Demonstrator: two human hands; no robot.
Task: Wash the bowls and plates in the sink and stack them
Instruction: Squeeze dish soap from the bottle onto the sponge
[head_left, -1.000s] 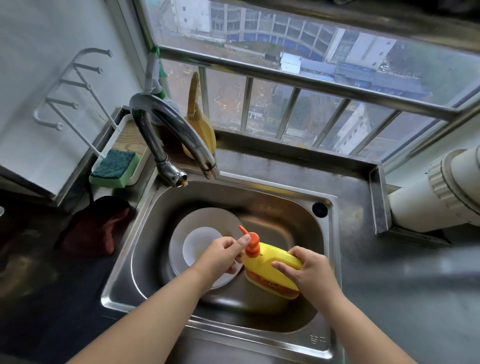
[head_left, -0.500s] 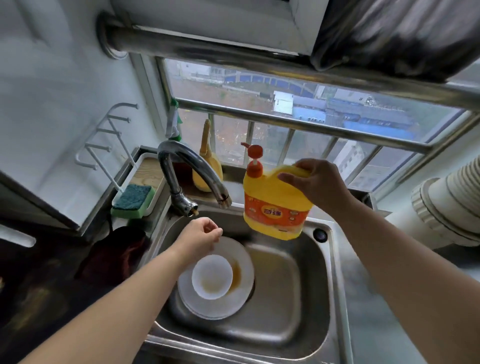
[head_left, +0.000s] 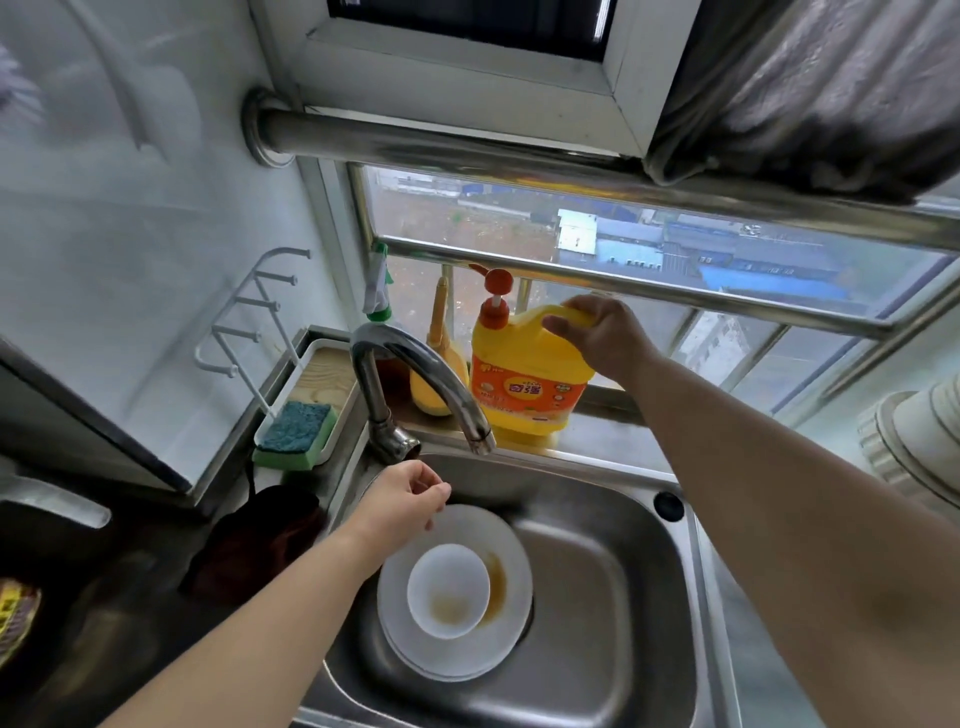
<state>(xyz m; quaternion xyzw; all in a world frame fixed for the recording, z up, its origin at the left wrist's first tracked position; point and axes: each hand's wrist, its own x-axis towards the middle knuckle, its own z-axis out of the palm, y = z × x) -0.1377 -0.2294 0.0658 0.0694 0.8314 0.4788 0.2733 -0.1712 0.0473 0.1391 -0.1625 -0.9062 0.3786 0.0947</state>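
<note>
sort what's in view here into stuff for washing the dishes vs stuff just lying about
For the job:
bowl on the plates
sink
tap
detergent bottle, held by the right hand
left hand
sponge

Lying about:
spray bottle
yellow brush
wall hooks
dark cloth

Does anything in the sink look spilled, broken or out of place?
Nothing broken. The bowl sits upright on the plates in the sink; both carry brown residue, which is expected before washing.
</note>
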